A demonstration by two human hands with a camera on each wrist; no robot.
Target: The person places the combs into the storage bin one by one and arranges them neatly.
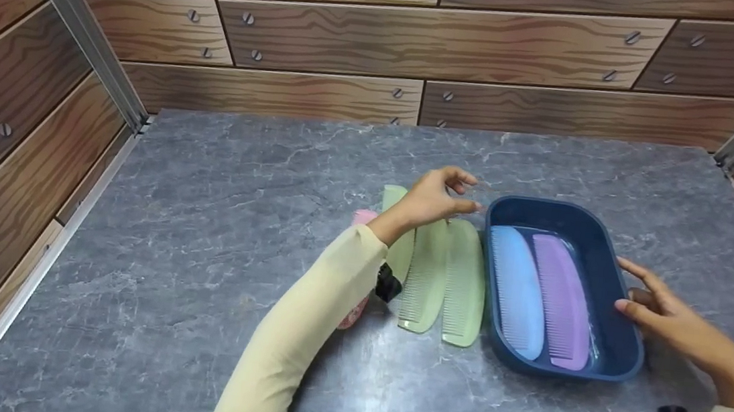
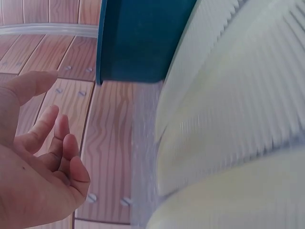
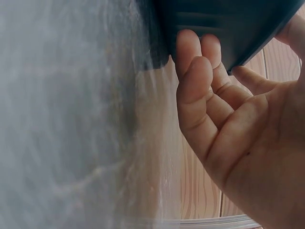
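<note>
My left hand hovers above the far ends of the green combs, its fingers loosely bent and holding nothing. Three green combs lie side by side on the table: a left comb, a middle comb and a right comb. Beside them is a dark blue box, in which a light blue comb and a purple comb lie. At the box's right wall, my right hand grips the side, thumb at the rim and fingers against the outside. The left wrist view shows the left hand apart from the box.
A pink piece lies left of the green combs, mostly covered by the left sleeve. Grey marbled tabletop extends to wood-patterned walls. Black wrist cameras sit at both cuffs.
</note>
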